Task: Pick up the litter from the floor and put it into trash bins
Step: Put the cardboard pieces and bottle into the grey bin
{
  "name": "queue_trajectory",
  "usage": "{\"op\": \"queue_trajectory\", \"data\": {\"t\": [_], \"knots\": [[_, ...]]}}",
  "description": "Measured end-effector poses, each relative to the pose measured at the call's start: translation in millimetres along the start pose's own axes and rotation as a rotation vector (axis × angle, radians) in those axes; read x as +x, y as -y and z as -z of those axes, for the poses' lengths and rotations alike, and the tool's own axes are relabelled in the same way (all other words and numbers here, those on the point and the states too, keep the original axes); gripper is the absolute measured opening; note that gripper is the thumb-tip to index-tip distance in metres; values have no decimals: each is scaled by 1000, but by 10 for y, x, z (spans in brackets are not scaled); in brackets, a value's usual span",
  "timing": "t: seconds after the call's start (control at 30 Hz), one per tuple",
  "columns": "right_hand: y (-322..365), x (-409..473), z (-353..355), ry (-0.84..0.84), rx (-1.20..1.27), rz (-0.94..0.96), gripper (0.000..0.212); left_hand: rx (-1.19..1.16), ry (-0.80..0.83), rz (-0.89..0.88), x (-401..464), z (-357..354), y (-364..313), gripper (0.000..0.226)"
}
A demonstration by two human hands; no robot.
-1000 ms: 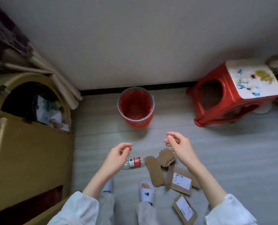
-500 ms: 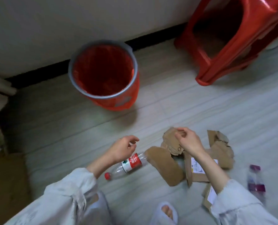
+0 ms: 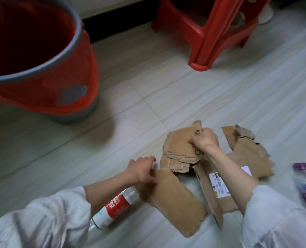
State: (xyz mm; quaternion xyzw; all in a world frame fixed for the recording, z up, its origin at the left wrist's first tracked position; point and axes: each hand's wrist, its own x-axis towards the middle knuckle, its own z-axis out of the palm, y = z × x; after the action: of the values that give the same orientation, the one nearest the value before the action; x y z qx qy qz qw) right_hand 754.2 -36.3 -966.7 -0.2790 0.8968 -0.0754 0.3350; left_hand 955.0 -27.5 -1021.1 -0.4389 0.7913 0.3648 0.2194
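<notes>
A long brown strip of torn cardboard (image 3: 175, 199) lies flat on the pale tiled floor (image 3: 166, 86); its long side runs from the upper left down to the lower right, and its upper end sits right at the left hand (image 3: 141, 169); the left hand reaches in from the lower left with its back up, and its fingers are curled and pinch that upper end of the strip. A crumpled brown cardboard piece with black print (image 3: 180, 151) sits just above the strip, a bit raised at the top edge; the right hand (image 3: 205, 140) comes in from the lower right over the other scraps, made into a fist, and its curled fingers grip this crumpled piece near its right side.

A clear plastic bottle with a red label (image 3: 116, 206) lies on its side under the left wrist; its long side points from the lower left to the upper right, and its upper end touches the long strip. A flat brown cardboard piece with a white sticker (image 3: 218, 192) lies under the right arm; another torn brown cardboard scrap (image 3: 247, 149) lies to the right of the right hand. A clear bottle with a purple label (image 3: 305, 183) lies at the right edge, well apart from the hands.

The round red trash bin with a grey rim (image 3: 73, 72) stands at the upper left, open at the top, apart from the litter; a red plastic stool (image 3: 211, 33) stands at the top, near the dark strip at the foot of the wall; both arms wear white sleeves (image 3: 46, 222).
</notes>
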Motion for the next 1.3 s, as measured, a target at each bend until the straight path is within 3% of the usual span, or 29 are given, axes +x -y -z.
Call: {"op": "queue_trajectory", "data": {"t": [0.1,0.17,0.27,0.37,0.47,0.67,0.83,0.97,1.2,1.3], "knots": [[20,-9,52,-21,146,34,23,-113,37,-20,-32,9,89,30],[76,-2,82,-54,270,58,24,-173,36,-60,-74,164,186,21],[192,25,129,-44,447,83,27,-257,-90,-62,-164,474,414,6],[317,0,193,-56,549,100,25,-438,-247,-5,-356,745,690,12],[510,-161,335,-161,628,155,16,-602,-408,12,-609,952,898,5],[845,-476,502,-369,718,332,14,-853,-702,-17,-928,1270,1092,17],[1065,-766,564,-469,671,471,9,-737,-987,-123,-1222,1614,945,13],[1277,-1017,531,-482,696,591,21,-597,-1289,-150,-1510,1941,814,10],[1688,-1415,448,-463,844,845,27,-603,-1752,-141,-2097,2387,1025,12],[1828,-1512,355,-404,847,931,31,-341,-1796,-94,-2126,2452,1243,13]]}}
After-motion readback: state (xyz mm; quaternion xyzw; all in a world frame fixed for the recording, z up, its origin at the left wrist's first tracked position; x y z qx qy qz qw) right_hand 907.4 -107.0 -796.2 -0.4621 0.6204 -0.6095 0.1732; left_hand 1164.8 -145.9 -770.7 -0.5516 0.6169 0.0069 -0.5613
